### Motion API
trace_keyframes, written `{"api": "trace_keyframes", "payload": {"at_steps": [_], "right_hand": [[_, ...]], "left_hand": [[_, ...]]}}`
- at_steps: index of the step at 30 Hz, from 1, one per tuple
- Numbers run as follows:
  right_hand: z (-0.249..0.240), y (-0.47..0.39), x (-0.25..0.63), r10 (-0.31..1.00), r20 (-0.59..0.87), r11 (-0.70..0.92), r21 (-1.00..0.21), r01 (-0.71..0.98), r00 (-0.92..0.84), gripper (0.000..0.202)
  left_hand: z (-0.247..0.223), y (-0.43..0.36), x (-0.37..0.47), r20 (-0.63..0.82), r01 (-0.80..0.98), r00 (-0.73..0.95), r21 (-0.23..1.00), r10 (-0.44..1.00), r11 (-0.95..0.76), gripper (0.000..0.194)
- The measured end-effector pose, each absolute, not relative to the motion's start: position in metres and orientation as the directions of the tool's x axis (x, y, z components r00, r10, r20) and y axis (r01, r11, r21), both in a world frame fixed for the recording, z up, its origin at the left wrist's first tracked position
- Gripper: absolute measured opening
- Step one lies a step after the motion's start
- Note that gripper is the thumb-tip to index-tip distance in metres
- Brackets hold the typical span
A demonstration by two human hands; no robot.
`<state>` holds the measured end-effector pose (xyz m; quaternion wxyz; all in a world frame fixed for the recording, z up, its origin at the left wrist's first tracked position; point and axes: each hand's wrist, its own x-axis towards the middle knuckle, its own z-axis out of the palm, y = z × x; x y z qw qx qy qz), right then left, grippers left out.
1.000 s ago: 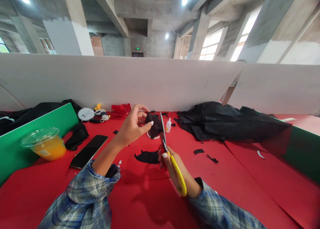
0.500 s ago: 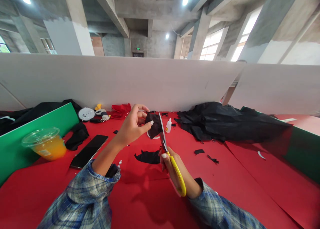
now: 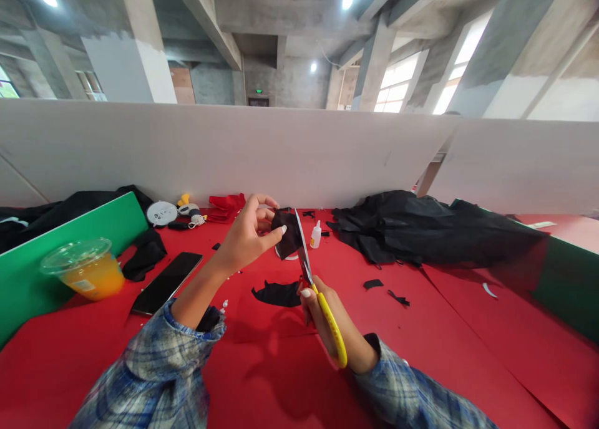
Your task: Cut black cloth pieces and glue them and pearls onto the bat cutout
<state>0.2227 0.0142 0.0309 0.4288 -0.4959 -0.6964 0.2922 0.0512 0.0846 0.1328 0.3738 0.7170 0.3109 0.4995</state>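
Between the thumb and fingers of my left hand (image 3: 250, 232) is a small piece of black fabric (image 3: 289, 231), held up above the table. My right hand (image 3: 322, 313) grips yellow-handled scissors (image 3: 333, 329), their blades pointing up and away along the right edge of the fabric. Whether the blades are closed on the fabric I cannot tell. Below the hands, a jagged black fabric strip (image 3: 277, 294) lies on the red tabletop (image 3: 397, 360). Just beyond the blades stands a small white glue bottle (image 3: 316, 235).
Black fabric (image 3: 421, 229) is heaped at the back right, with black scraps (image 3: 373, 284) nearer. On the left are a lidded cup of orange drink (image 3: 88, 273), a phone (image 3: 167, 284), a green divider (image 3: 93, 229) and red cloth (image 3: 226, 208). A pale partition (image 3: 281, 154) borders the back.
The scissors have shifted very slightly left against the black fabric's edge. My left hand keeps its hold almost in the same spot.
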Motion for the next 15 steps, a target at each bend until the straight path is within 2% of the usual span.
{"api": "trace_keyframes", "payload": {"at_steps": [15], "right_hand": [[0.0323,0.0127,0.2221,0.943,0.307,0.33,-0.814,0.479,-0.128,0.06]], "left_hand": [[0.1307,0.0853,0.0499,0.484,0.074,0.313,0.845,0.817,-0.53,0.034]]}}
